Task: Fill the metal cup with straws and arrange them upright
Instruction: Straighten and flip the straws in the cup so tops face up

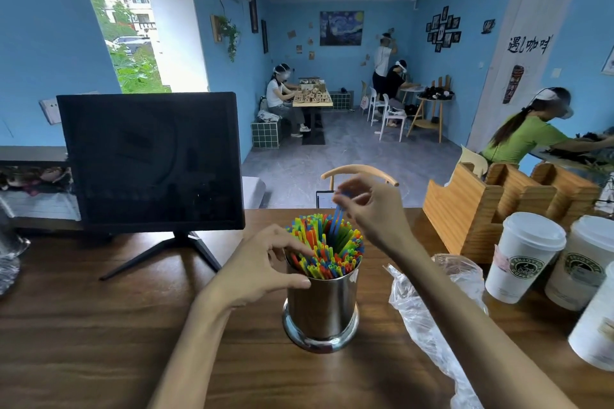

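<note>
A shiny metal cup [321, 305] stands on the wooden counter [99, 325], packed with many colourful straws [327, 249] that lean in several directions. My left hand [265, 267] holds the cup's left rim, thumb on the outer wall and fingers at the straws. My right hand [368, 209] hovers above the cup and pinches the top of one blue straw [337, 219], whose lower end sits among the others.
An empty clear plastic bag [428, 315] lies right of the cup. White lidded paper cups [523, 257] and a wooden organiser [491, 206] stand at the right. A black monitor [151, 163] stands at the left. A chair back [358, 173] rises behind the counter.
</note>
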Available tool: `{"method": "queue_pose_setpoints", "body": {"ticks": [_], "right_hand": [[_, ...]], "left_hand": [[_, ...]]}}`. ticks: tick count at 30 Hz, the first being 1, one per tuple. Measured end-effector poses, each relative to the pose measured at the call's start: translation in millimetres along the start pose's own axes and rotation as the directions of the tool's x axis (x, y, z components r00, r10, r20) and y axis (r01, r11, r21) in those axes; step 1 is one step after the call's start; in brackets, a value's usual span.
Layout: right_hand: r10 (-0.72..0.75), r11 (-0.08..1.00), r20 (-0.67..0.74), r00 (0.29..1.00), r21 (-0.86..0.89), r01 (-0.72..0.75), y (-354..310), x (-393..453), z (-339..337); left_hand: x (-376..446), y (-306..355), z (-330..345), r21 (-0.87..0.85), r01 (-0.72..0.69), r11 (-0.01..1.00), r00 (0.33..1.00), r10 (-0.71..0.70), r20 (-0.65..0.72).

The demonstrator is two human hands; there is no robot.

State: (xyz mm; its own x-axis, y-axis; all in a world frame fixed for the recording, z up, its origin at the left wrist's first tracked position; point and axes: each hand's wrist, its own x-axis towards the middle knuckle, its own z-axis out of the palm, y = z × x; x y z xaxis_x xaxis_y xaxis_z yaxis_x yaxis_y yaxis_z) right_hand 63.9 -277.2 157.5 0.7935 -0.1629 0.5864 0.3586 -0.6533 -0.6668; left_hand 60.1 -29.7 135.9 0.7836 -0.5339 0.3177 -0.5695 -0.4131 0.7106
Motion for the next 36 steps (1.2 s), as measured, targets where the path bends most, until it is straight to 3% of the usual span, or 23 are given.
{"method": "queue_pose_setpoints", "body": {"ticks": [4, 12, 18, 24, 29, 33, 36], "right_hand": [[0.017, 0.988, 0.152, 0.988, -0.153, 0.007, 11.8, -13.3, 15.5], [-0.012, 0.983, 0.211, 0.977, -0.179, 0.051, 10.9, -13.3, 16.9], [-0.005, 0.984, 0.252, 0.968, -0.173, 0.05, 10.3, -15.2, 15.3], [-0.02, 0.975, 0.225, 0.974, -0.21, 0.069, 3.5, -17.8, 13.7], [-0.159, 0.984, 0.214, 0.964, -0.048, 0.172, -20.0, -27.3, 10.3], [-0.129, 0.991, 0.325, 0.937, 0.077, 0.11, -31.0, -30.7, 12.1], [-0.128, 0.98, 0.324, 0.937, 0.188, 0.069, -33.7, -29.5, 12.5]], "left_hand": [[-1.1, -0.9, 7.0, 0.005, -0.03, 1.0, 0.996, 0.03, -0.086], [-0.6, -1.9, 7.7, -0.017, -0.083, 0.996, 0.974, 0.077, -0.213], [-1.0, 8.3, 1.1, 0.134, -0.042, 0.99, 0.956, 0.079, -0.282], [2.0, 14.5, 2.1, 0.218, -0.108, 0.97, 0.912, 0.184, -0.367], [10.5, 25.5, -2.7, 0.335, -0.212, 0.918, 0.82, 0.354, -0.45], [20.0, 35.7, -6.1, 0.332, -0.227, 0.915, 0.778, 0.376, -0.503], [24.4, 43.0, -6.3, 0.29, -0.254, 0.923, 0.764, 0.375, -0.525]]}}
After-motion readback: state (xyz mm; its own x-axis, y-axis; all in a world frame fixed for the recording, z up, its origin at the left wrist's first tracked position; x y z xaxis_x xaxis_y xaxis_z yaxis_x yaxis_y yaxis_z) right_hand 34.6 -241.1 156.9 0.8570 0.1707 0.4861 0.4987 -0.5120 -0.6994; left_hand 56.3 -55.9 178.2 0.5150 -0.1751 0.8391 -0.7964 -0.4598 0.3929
